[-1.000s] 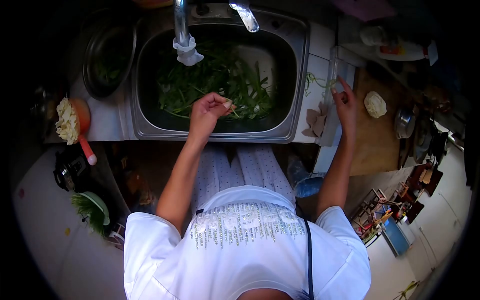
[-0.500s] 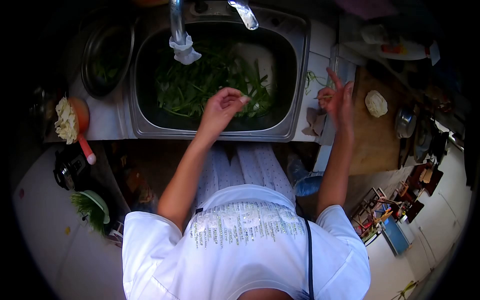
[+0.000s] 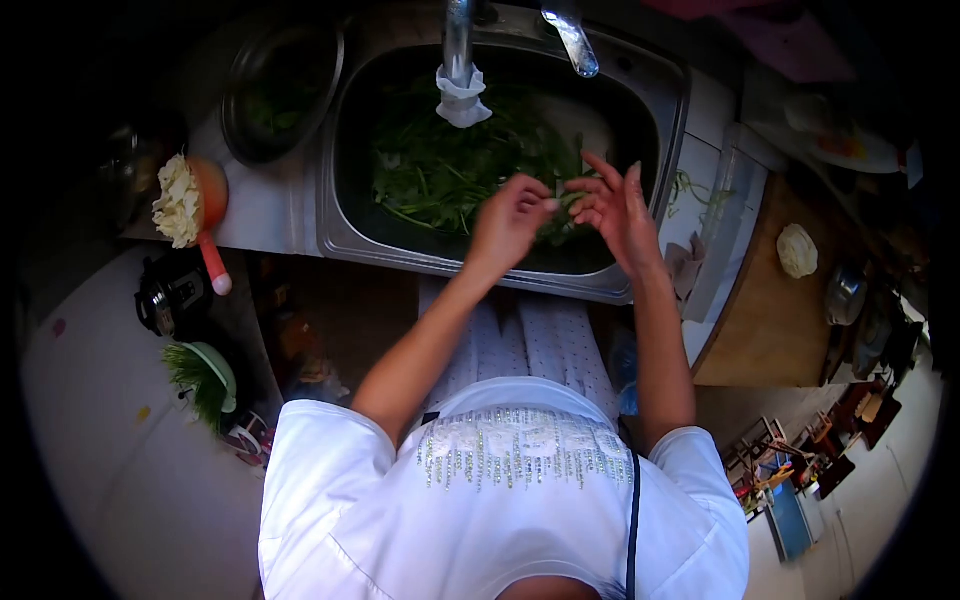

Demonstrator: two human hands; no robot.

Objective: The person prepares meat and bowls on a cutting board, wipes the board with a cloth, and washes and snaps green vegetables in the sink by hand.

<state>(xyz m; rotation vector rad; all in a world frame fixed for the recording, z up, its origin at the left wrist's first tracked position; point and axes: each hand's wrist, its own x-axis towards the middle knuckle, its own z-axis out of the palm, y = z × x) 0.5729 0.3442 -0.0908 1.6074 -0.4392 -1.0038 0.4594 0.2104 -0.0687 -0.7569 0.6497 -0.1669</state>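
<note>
Leafy green vegetables with long stems (image 3: 440,185) lie in water in the metal sink (image 3: 345,240). Over the sink's front right part, my left hand (image 3: 508,222) is closed in a pinch, with a short green stem (image 3: 568,200) at its fingertips. My right hand (image 3: 625,220) faces it from close by, its fingers apart and the index finger stretched out. Its fingertips are near the same stem; whether they touch it I cannot make out.
A cloth-wrapped tap (image 3: 460,95) hangs over the sink. Left stand a metal bowl of greens (image 3: 232,120) and an orange ladle-like scoop (image 3: 212,195) with pale leaves. To the right are stem scraps (image 3: 685,190) and a pale vegetable piece (image 3: 797,250) on a wooden board (image 3: 755,330).
My right hand has moved left from the counter beside the stem scraps to over the sink, near my left hand. The whole view has shifted, so the sink appears further right.
</note>
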